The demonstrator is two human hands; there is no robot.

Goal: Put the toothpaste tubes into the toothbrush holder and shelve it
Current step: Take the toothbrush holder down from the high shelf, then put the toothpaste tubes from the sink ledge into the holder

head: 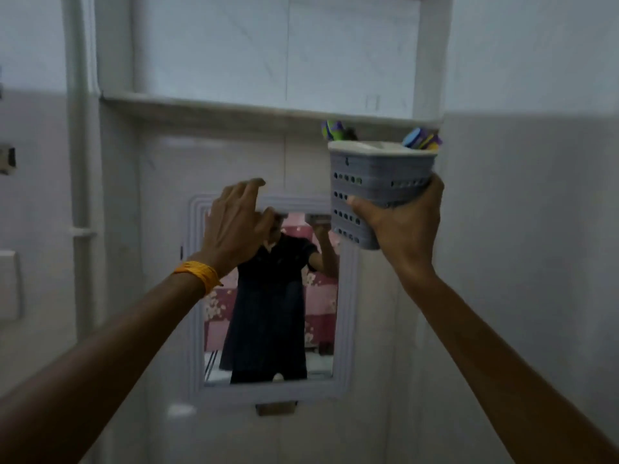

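My right hand (407, 217) grips a grey perforated toothbrush holder (375, 177) from below and lifts it just under the right end of a white wall shelf (234, 107). Colourful tube ends stick out of its top: one bunch (333, 129) at the left, another (421, 139) at the right. My left hand (234, 222) is raised in front of the mirror, fingers loosely apart, holding nothing. An orange band is on that wrist.
A framed mirror (345, 296) hangs on the tiled wall below the shelf and reflects a person in dark clothes. A white pipe (78, 128) runs down the wall at the left. A recessed niche lies above the shelf ledge.
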